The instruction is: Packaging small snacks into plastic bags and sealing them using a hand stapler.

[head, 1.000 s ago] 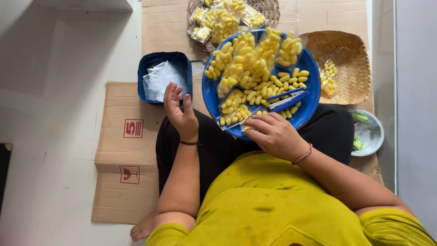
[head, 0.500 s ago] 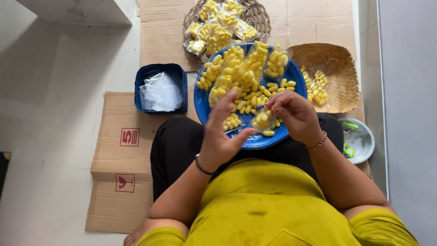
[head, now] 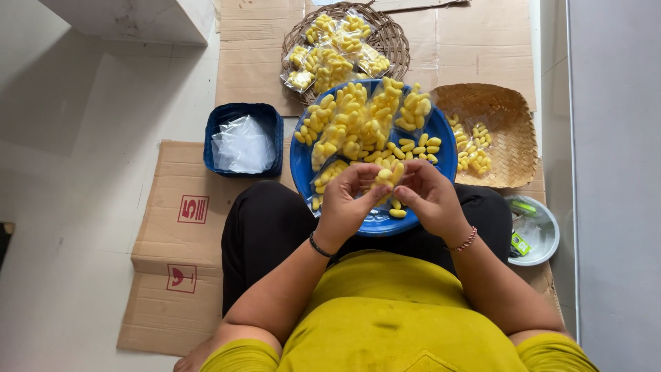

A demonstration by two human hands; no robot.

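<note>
Both hands, the left hand (head: pixel 348 200) and right hand (head: pixel 425 196), pinch a small clear bag of yellow pieces (head: pixel 384 176) just above the blue tray's (head: pixel 303 169) near rim. With the bag's mouth hidden, I'd worry a loose pinch tips pieces past that rim onto the lap.

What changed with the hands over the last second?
The left hand came in from beside the blue box and the right hand rose off the blue plate; both now meet over its near edge, pinching a small clear bag of yellow snacks. The round basket, flat basket and white bowl stayed put.
</note>
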